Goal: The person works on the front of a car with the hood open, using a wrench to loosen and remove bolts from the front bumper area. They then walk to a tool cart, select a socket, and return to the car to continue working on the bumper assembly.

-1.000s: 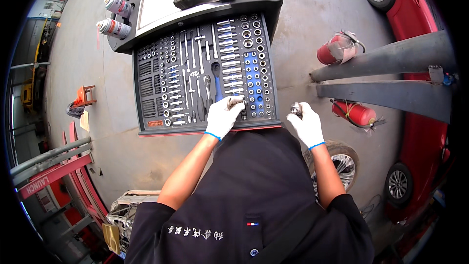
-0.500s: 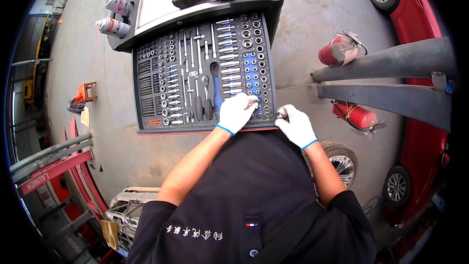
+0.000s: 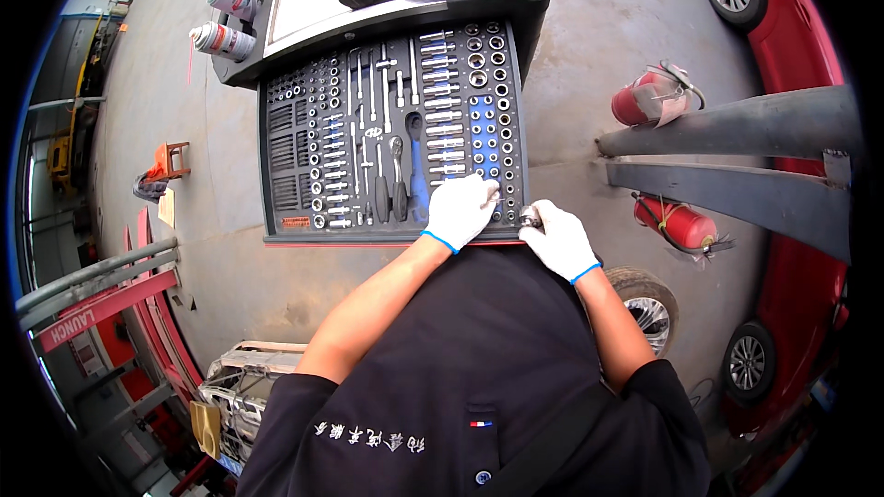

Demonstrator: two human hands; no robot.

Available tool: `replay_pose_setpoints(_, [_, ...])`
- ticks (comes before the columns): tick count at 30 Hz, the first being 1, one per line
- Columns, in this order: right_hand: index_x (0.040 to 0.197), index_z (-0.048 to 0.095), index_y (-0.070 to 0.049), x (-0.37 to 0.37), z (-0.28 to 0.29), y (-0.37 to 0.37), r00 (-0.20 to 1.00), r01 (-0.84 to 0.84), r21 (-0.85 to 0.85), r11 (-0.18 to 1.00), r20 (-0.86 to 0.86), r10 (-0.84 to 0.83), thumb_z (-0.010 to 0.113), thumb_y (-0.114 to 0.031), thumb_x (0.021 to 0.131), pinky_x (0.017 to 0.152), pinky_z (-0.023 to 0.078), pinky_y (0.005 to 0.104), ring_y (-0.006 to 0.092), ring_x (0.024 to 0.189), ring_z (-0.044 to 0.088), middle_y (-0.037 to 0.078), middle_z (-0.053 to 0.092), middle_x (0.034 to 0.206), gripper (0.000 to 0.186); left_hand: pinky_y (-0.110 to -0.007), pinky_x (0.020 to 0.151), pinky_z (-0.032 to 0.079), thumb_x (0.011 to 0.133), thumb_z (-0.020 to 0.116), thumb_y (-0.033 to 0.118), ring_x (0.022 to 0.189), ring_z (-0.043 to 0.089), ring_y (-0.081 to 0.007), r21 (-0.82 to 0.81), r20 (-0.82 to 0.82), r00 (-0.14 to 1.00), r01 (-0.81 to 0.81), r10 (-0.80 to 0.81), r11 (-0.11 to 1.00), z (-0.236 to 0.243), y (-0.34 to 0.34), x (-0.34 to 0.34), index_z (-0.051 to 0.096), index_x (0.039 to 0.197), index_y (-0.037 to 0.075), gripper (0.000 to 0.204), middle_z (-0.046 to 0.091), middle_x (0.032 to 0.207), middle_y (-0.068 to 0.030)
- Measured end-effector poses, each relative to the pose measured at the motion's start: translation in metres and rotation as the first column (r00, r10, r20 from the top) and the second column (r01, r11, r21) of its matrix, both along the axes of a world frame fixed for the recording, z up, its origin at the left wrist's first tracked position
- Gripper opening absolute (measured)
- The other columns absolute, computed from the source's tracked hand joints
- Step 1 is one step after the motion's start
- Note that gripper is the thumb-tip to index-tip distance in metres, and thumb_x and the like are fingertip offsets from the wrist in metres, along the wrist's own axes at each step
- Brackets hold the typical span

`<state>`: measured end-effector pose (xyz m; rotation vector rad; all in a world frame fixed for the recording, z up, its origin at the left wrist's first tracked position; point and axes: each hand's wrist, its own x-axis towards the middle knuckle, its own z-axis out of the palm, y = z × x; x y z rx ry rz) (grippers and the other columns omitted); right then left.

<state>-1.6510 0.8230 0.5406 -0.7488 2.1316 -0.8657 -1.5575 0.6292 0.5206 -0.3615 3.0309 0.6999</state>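
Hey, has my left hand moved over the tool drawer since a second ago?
Yes. Judged against the open tool drawer, the left hand has moved right, toward the drawer's right edge.

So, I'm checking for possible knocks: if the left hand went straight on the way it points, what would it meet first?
Probably the near part of the rightmost socket column, just beyond the left hand; depth is unclear, so it might pass above.
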Motion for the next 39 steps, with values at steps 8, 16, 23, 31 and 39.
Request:
replay_pose_setpoints(8, [0.102,0.057,-0.003,-0.003,-0.004,-0.003,0.999,-0.030,0.004,1.000,-0.036,0.030,0.065,-0.025,0.082,0.080,0.051,0.0459,0.0410,0.089,0.064,0.021,0.067,0.091,0.031,-0.042,0.064,0.052,0.086,0.065,0.027,0.072,0.067,-0.0282,-0.105,0.096,0.995,0.036,-0.026,0.994,-0.012,0.001,-0.006,0.073,0.091,0.014,0.016,0.065,0.076,-0.0086])
replay_pose_setpoints(16, [0.100,0.057,-0.003,-0.006,0.006,0.001,0.999,0.016,-0.002,1.000,-0.050,-0.016,0.063,-0.026,0.083,0.079,0.051,0.0464,0.0417,0.089,0.064,0.022,0.066,0.091,0.029,-0.045,0.073,0.054,0.087,0.061,0.040,0.081,0.069,-0.0336,0.109,0.136,0.955,-0.279,0.264,0.954,0.019,-0.024,-0.022,0.066,0.093,0.008,0.033,0.070,0.086,-0.0154])
replay_pose_setpoints(23, [0.100,0.057,-0.003,-0.004,0.007,0.001,0.996,-0.032,0.022,0.999,-0.084,0.034,0.065,-0.027,0.083,0.079,0.051,0.0472,0.0417,0.088,0.065,0.022,0.067,0.089,0.031,-0.047,0.074,0.053,0.092,0.054,0.043,0.080,0.068,-0.0351,-0.078,0.213,0.974,-0.065,0.080,0.995,-0.001,-0.042,-0.044,0.068,0.090,0.008,0.037,0.069,0.083,-0.0163])
replay_pose_setpoints(31, [0.102,0.060,0.001,-0.009,0.027,-0.013,0.989,0.093,-0.063,0.994,0.117,-0.085,0.066,-0.028,0.087,0.076,0.052,0.0363,0.0259,0.077,0.065,0.015,0.066,0.083,0.033,-0.045,0.063,0.052,0.093,0.055,0.038,0.067,0.066,-0.0332,-0.108,-0.014,1.000,-0.016,0.014,0.994,0.002,-0.058,-0.032,0.066,0.076,0.010,0.035,0.065,0.068,-0.0140])
replay_pose_setpoints(39, [0.113,0.055,-0.003,-0.028,0.062,-0.072,0.668,0.373,-0.322,0.870,0.744,-0.011,0.052,-0.035,0.101,0.041,0.035,0.0245,0.0102,0.048,0.042,0.003,0.050,0.066,0.034,-0.030,0.037,0.030,0.098,0.049,0.031,0.036,0.034,-0.0133,0.971,0.208,0.927,-0.235,0.313,0.052,0.107,-0.103,-0.019,0.050,0.068,0.008,0.038,0.039,0.048,-0.0005])
